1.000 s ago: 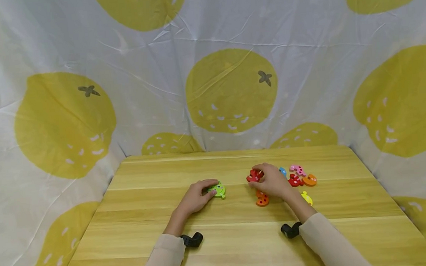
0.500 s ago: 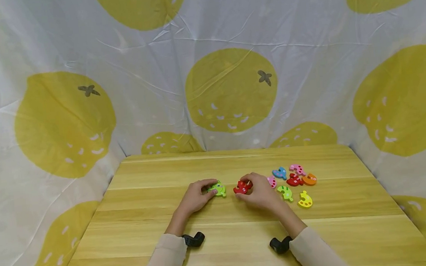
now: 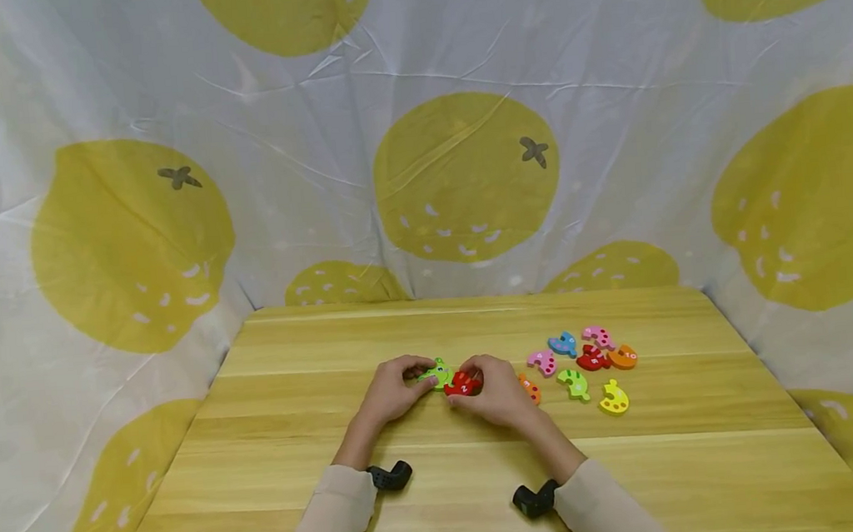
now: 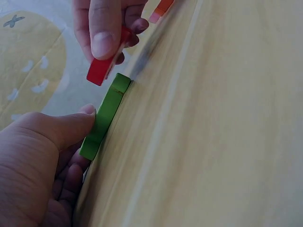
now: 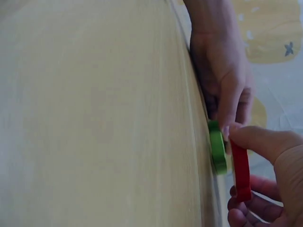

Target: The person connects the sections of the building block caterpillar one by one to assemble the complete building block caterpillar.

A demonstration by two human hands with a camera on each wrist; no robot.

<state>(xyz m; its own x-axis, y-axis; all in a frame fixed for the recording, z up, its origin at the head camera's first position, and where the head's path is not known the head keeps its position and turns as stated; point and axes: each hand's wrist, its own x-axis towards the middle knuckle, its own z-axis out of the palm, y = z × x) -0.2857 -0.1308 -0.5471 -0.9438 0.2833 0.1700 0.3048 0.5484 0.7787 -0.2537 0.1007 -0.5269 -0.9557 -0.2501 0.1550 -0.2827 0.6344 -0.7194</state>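
Observation:
My left hand (image 3: pixel 394 395) pinches a green puzzle piece with a printed face (image 3: pixel 441 372) that lies flat on the wooden table (image 3: pixel 443 482). Between the thumb and fingers of my right hand (image 3: pixel 501 391) is a red puzzle piece marked 2 (image 3: pixel 462 385). Seen from the head, the red piece overlaps the green piece's right edge. In the left wrist view the red piece (image 4: pixel 102 71) is tilted and raised above the tabletop, close to the end of the green piece (image 4: pixel 107 116). The right wrist view shows the red piece (image 5: pixel 241 172) beside the green one (image 5: pixel 218 150).
Right of my right hand lie several loose pieces: an orange one (image 3: pixel 530 390) partly hidden by that hand, pink (image 3: pixel 543 363), blue (image 3: pixel 563 344), green (image 3: pixel 574 385), yellow (image 3: pixel 614 399), red (image 3: pixel 593 359) and an orange 10 (image 3: pixel 622 357). A lemon-print cloth (image 3: pixel 300 184) hangs behind the table.
My right hand has carried the red piece leftward from near the loose pieces to the green piece, uncovering several pieces. The left hand has stayed in place on the green piece.

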